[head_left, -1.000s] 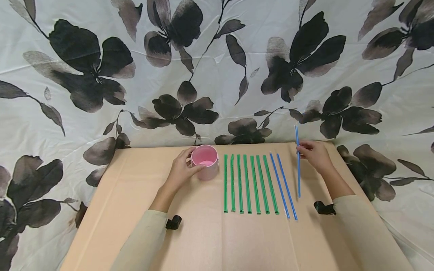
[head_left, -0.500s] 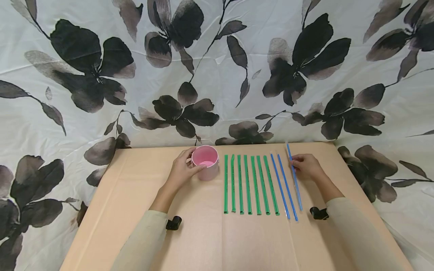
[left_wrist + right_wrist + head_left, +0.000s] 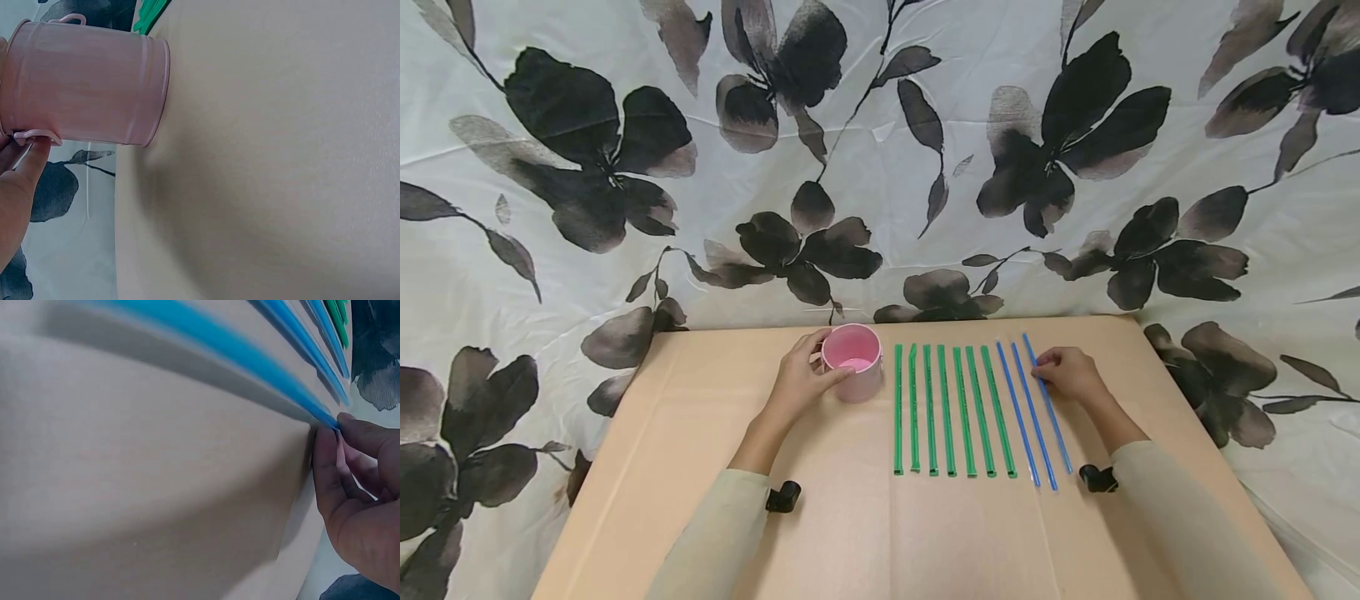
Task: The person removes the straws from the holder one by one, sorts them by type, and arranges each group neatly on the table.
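My left hand [image 3: 797, 375] holds a pink cup [image 3: 853, 375] at the back of the table, thumb across its near side. The left wrist view shows small loops on both sides of this cup [image 3: 87, 81], with a fingertip at one loop. At the right, my right hand [image 3: 1070, 372] pinches a blue straw [image 3: 1052, 417] near its far end. Thumb and finger of the right hand [image 3: 369, 506] meet on that straw in the right wrist view. Two more blue straws [image 3: 1019, 417] lie left of it, roughly parallel.
Several green straws [image 3: 949, 408] lie in a row between the cup and the blue ones. All of this is on a light brown table [image 3: 850, 542]. A white cloth [image 3: 925, 275] with dark flowers hangs behind the table's back edge.
My right hand has moved left and toward me, bringing the blue straw from beside the row to alongside the other two blue ones. The left hand and cup stay put.
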Tool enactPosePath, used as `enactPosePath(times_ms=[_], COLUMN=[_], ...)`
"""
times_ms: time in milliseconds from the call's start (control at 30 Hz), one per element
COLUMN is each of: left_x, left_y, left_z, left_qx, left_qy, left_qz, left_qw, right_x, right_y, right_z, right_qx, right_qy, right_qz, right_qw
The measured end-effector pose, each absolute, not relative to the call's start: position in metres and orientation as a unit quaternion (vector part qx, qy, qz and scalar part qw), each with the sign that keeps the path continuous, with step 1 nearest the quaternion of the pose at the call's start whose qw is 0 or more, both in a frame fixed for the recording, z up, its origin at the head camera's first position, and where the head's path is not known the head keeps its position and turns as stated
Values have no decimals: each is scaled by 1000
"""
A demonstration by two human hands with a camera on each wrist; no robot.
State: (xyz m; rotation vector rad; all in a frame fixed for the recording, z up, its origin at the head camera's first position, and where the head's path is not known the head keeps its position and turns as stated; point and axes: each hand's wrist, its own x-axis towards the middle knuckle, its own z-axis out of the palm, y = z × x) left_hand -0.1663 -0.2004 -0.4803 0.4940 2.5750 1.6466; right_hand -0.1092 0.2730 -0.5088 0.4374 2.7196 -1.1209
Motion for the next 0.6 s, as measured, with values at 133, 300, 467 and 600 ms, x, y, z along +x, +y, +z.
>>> enactPosePath(times_ms=[133, 300, 467, 600], left_x=[-168, -170, -169, -171], left_y=[-201, -203, -205, -206], left_z=[-480, -481, -481, -479], left_qx=[161, 163, 163, 164], left_qy=[831, 828, 829, 827], left_qz=[532, 536, 534, 536], left_qw=[26, 29, 34, 33], right_x=[-104, -99, -93, -89], right_y=[266, 260, 257, 255], right_z=[-507, -508, -507, -504], right_qx=[162, 170, 169, 160], right_qy=[907, 906, 910, 915], right_qz=[-380, -379, -371, -362], right_qw=[86, 83, 78, 77])
